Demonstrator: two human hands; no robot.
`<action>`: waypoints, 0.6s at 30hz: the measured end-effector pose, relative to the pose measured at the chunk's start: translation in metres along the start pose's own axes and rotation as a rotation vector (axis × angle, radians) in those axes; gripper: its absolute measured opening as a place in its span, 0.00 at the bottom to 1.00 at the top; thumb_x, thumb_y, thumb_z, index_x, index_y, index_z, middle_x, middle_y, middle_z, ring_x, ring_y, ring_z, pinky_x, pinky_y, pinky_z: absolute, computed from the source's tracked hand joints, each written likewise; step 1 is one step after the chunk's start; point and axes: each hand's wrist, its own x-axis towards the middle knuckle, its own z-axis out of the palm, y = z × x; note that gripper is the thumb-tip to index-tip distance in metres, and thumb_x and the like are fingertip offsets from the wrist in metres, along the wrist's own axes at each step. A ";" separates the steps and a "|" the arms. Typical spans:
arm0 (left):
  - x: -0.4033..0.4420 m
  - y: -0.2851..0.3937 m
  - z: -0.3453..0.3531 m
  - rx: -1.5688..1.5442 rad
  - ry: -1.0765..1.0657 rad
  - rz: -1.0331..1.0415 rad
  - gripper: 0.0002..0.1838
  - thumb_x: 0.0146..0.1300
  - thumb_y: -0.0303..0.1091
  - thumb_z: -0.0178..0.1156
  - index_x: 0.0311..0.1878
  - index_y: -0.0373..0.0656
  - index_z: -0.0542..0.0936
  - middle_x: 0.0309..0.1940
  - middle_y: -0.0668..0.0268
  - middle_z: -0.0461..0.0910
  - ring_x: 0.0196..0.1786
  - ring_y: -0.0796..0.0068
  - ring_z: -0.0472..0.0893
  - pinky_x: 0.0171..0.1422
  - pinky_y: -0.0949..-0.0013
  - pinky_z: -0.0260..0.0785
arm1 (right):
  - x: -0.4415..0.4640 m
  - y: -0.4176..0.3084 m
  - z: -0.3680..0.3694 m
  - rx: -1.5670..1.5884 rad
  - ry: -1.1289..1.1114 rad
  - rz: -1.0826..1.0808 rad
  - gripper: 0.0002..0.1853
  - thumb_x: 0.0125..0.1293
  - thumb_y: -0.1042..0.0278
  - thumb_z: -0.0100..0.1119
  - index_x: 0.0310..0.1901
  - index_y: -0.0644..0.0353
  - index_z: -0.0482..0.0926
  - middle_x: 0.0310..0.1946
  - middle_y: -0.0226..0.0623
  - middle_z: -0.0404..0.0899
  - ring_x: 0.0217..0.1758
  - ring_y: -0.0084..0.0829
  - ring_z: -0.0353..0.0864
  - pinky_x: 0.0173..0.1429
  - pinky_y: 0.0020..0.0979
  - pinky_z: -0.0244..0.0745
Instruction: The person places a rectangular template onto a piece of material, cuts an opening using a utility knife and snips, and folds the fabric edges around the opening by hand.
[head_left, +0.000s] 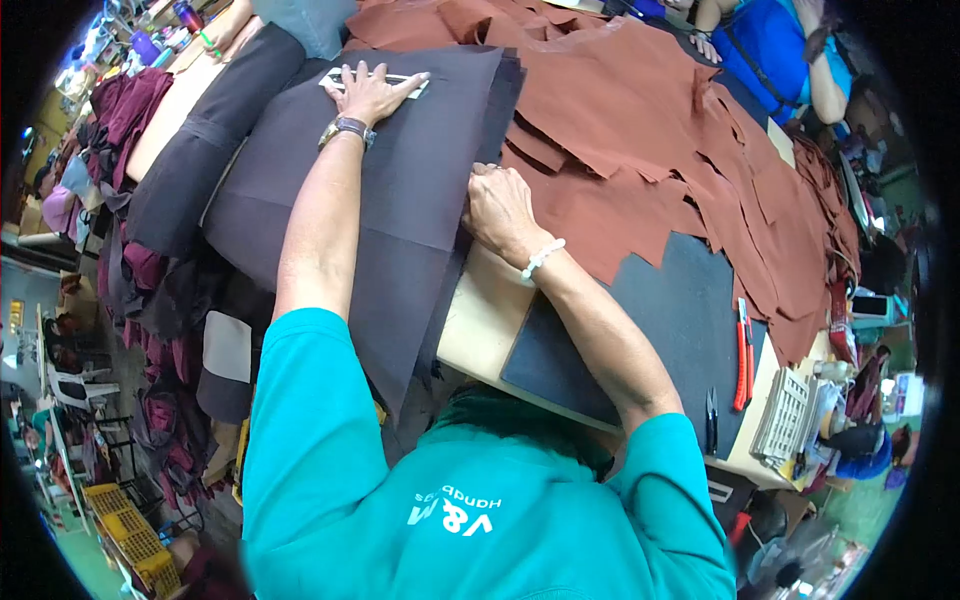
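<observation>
My left hand [370, 98] lies with its fingers spread flat over a pale, ruler-like strip [408, 86] on a large dark purple-grey sheet of material [400, 190]. Its palm hides part of the strip. Along the right edge of the sheet, my right hand [502, 208] is closed, its fingers bent inward. Whatever it grips is hidden by the fingers. Reddish-brown leather pieces [620, 130] spread out just beyond the right hand. Below its forearm lies a dark cutting mat [640, 310].
A red-handled tool [743, 355] and dark-handled pliers [711, 420] lie on the right. A dark roll [215, 130] stands along the left side. People work opposite, one in blue [760, 55]. A yellow crate [130, 535] is on the floor at the lower left.
</observation>
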 end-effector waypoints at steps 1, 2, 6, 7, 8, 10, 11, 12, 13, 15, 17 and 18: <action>0.001 0.001 -0.002 -0.007 -0.013 -0.009 0.54 0.45 0.82 0.43 0.69 0.51 0.62 0.72 0.53 0.50 0.74 0.46 0.43 0.71 0.33 0.29 | -0.003 0.002 -0.007 -0.031 0.003 0.003 0.08 0.47 0.70 0.58 0.28 0.64 0.78 0.32 0.43 0.79 0.39 0.41 0.80 0.44 0.38 0.72; 0.001 0.002 -0.003 0.002 -0.020 -0.011 0.54 0.45 0.82 0.43 0.69 0.51 0.62 0.72 0.53 0.51 0.74 0.47 0.43 0.71 0.34 0.30 | -0.007 0.005 -0.013 -0.061 0.006 0.005 0.07 0.48 0.70 0.57 0.29 0.63 0.78 0.31 0.43 0.79 0.39 0.40 0.80 0.44 0.38 0.73; 0.002 0.004 -0.004 0.023 -0.044 -0.033 0.54 0.45 0.82 0.42 0.68 0.50 0.63 0.72 0.55 0.52 0.75 0.49 0.43 0.71 0.35 0.29 | -0.032 0.038 -0.058 -0.144 0.116 -0.023 0.05 0.55 0.70 0.54 0.30 0.60 0.76 0.30 0.40 0.77 0.36 0.38 0.78 0.41 0.38 0.70; 0.002 0.005 -0.005 0.023 -0.043 -0.040 0.54 0.45 0.82 0.42 0.68 0.50 0.64 0.72 0.55 0.52 0.75 0.50 0.43 0.72 0.35 0.28 | -0.040 0.049 -0.070 -0.155 0.156 -0.047 0.05 0.56 0.70 0.55 0.31 0.60 0.78 0.29 0.39 0.76 0.36 0.39 0.77 0.40 0.38 0.70; 0.002 0.005 -0.005 0.022 -0.040 -0.046 0.54 0.45 0.82 0.41 0.68 0.50 0.64 0.72 0.56 0.52 0.75 0.51 0.42 0.72 0.36 0.26 | -0.046 0.058 -0.084 -0.166 0.198 -0.072 0.06 0.58 0.70 0.55 0.33 0.60 0.79 0.28 0.39 0.76 0.35 0.39 0.77 0.40 0.38 0.70; 0.003 0.006 -0.005 0.039 -0.059 -0.051 0.55 0.45 0.82 0.41 0.68 0.50 0.64 0.72 0.56 0.52 0.75 0.51 0.43 0.72 0.35 0.27 | -0.055 0.062 -0.112 -0.193 0.199 -0.056 0.05 0.58 0.69 0.57 0.34 0.59 0.79 0.28 0.35 0.75 0.35 0.36 0.75 0.41 0.34 0.67; 0.004 0.007 -0.007 0.049 -0.073 -0.051 0.55 0.45 0.82 0.41 0.68 0.50 0.64 0.72 0.56 0.52 0.75 0.51 0.43 0.72 0.35 0.27 | -0.056 0.059 -0.122 -0.197 0.212 -0.055 0.05 0.58 0.70 0.57 0.34 0.59 0.79 0.28 0.34 0.75 0.35 0.36 0.75 0.40 0.34 0.66; 0.004 0.008 -0.009 0.062 -0.088 -0.050 0.55 0.45 0.82 0.41 0.68 0.50 0.64 0.72 0.56 0.52 0.75 0.51 0.43 0.72 0.35 0.27 | -0.057 0.055 -0.129 -0.200 0.227 -0.052 0.04 0.57 0.70 0.57 0.34 0.58 0.78 0.28 0.34 0.75 0.34 0.35 0.75 0.39 0.34 0.66; 0.004 0.008 -0.009 0.069 -0.093 -0.058 0.54 0.46 0.82 0.41 0.68 0.50 0.64 0.72 0.57 0.52 0.75 0.52 0.43 0.72 0.35 0.27 | -0.056 0.049 -0.130 -0.175 0.244 -0.082 0.03 0.56 0.71 0.57 0.33 0.57 0.79 0.27 0.34 0.75 0.33 0.35 0.74 0.38 0.33 0.65; 0.004 0.008 -0.010 0.048 -0.117 -0.069 0.55 0.46 0.82 0.41 0.69 0.50 0.62 0.72 0.57 0.50 0.75 0.52 0.43 0.72 0.36 0.26 | -0.048 0.026 -0.126 -0.132 0.274 -0.145 0.05 0.52 0.74 0.57 0.31 0.54 0.79 0.27 0.33 0.74 0.32 0.33 0.74 0.36 0.33 0.65; 0.005 0.008 -0.011 0.040 -0.144 -0.079 0.55 0.46 0.82 0.41 0.70 0.50 0.61 0.73 0.57 0.49 0.75 0.52 0.42 0.72 0.36 0.26 | -0.036 0.000 -0.105 -0.106 0.258 -0.189 0.07 0.49 0.73 0.57 0.32 0.53 0.80 0.26 0.32 0.74 0.32 0.32 0.75 0.36 0.34 0.65; 0.005 0.008 -0.012 0.044 -0.163 -0.081 0.55 0.46 0.82 0.41 0.70 0.50 0.60 0.73 0.57 0.48 0.75 0.52 0.41 0.72 0.36 0.25 | -0.029 -0.009 -0.090 -0.077 0.235 -0.222 0.06 0.49 0.73 0.56 0.31 0.53 0.79 0.26 0.31 0.74 0.33 0.32 0.75 0.37 0.34 0.65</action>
